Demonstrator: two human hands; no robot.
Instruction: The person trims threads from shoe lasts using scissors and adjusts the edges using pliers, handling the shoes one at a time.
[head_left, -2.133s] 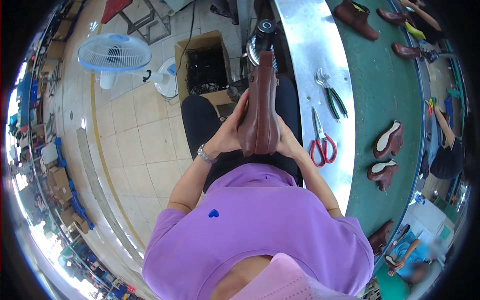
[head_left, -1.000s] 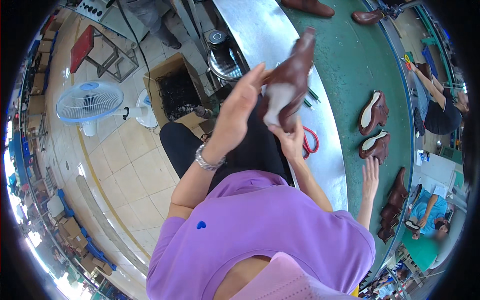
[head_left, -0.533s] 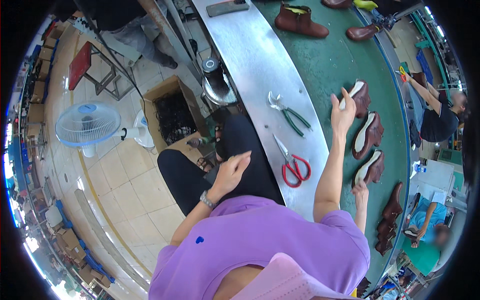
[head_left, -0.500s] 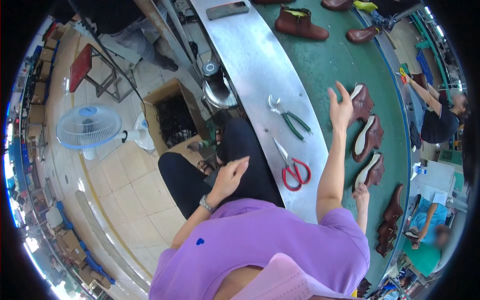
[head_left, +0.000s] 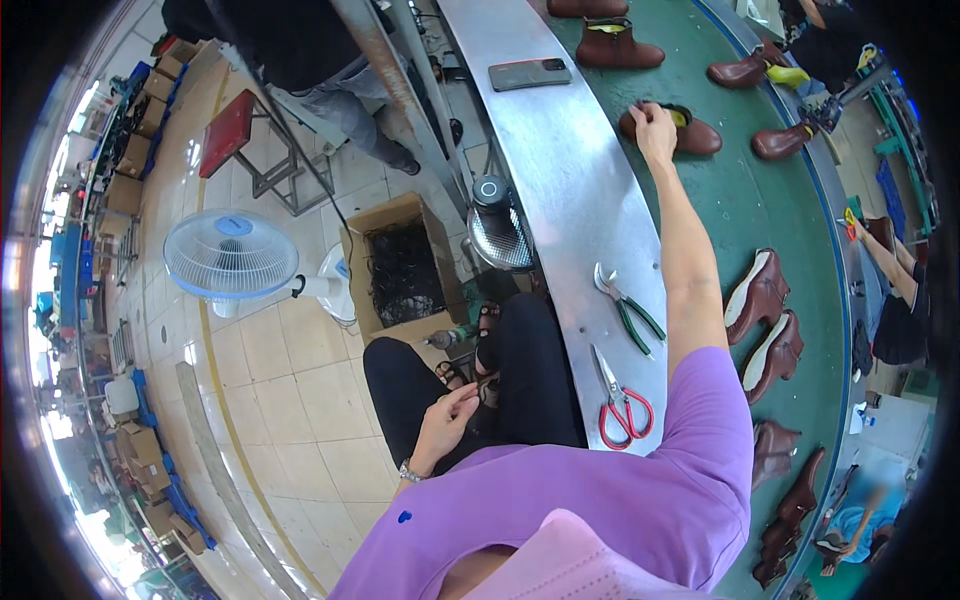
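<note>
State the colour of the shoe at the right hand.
The shoe is reddish brown; head view.

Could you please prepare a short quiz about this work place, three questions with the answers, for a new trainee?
1. Which of the wearer's hands is at a brown shoe on the green surface?
2. True or false: the red-handled scissors lie on the green surface.
3. Fill in: on the metal strip, the green-handled cutters lie between the scissors and the ____.

Key:
1. The right hand; the left hand is above the lap.
2. False; they lie on the metal strip.
3. Phone.
</note>
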